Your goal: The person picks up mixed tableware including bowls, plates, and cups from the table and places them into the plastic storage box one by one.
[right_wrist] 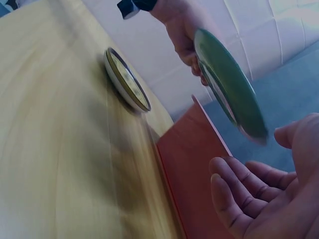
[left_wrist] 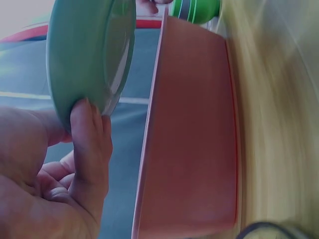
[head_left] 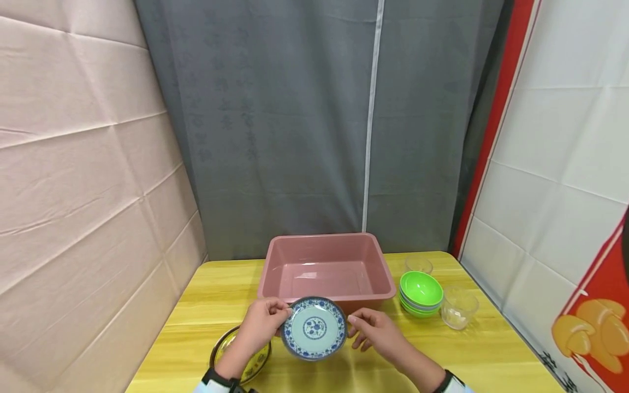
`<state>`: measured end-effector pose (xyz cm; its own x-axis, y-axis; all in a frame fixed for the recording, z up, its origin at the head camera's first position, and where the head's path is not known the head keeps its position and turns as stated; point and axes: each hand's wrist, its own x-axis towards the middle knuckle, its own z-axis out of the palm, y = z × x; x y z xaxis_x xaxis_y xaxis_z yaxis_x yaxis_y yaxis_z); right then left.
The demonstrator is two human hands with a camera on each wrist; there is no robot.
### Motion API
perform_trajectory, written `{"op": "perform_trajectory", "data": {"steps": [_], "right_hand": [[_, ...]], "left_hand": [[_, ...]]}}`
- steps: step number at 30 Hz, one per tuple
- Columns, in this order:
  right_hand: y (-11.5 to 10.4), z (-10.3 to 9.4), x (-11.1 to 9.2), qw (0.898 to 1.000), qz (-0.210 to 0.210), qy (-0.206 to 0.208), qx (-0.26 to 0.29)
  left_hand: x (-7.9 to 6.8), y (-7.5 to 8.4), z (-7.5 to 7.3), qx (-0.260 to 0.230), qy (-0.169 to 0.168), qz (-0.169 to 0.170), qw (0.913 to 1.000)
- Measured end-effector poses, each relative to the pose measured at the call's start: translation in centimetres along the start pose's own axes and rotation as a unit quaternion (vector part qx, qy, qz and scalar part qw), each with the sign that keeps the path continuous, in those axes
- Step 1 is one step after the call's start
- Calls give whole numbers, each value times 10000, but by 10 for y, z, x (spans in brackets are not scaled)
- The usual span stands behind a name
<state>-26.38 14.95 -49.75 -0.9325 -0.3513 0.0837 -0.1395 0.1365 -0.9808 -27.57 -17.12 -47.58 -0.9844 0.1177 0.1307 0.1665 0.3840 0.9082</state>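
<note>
Currently: left hand (head_left: 267, 319) pinches patterned plate (head_left: 315, 328), right hand (head_left: 375, 332) loose beside it

Left hand at the plate's nine o'clock, rim nipped between thumb and fingers. Plate held up off the wood-grain table (head_left: 187, 327), blue-and-white face tipped toward the person, overlapping the near rim of the pink basin (head_left: 326, 251) in the head view. Right hand at three o'clock: half open, fingers loosely bent, thumb standing off; right wrist view shows a gap to the plate, nothing held. Basin at twelve o'clock from the plate. Yellow plate (head_left: 257, 360) on the table at eight, partly hidden by the left forearm. Stack of bowls (head_left: 421, 289), green one uppermost, toward two; one clear glass (head_left: 418, 266) at the stack's twelve, another glass (head_left: 459, 309) at its four.
</note>
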Motion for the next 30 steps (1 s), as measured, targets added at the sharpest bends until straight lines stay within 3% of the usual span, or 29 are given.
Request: {"op": "perform_trajectory", "data": {"steps": [8,14,24,30], "right_hand": [[-2,11,0,9985,337,306,297],[-2,14,2,9945,640,556,615],[-2,7,3,9905,706,365,1123],[-10,-2,6,9900,647,299,1217]], "left_hand": [[-2,5,22,-76,81,42,9999],[-4,5,30,-106,271,17,9996],[-3,4,32,-222,411,-52,9989],[-7,5,21,-248,530,129,9982]]}}
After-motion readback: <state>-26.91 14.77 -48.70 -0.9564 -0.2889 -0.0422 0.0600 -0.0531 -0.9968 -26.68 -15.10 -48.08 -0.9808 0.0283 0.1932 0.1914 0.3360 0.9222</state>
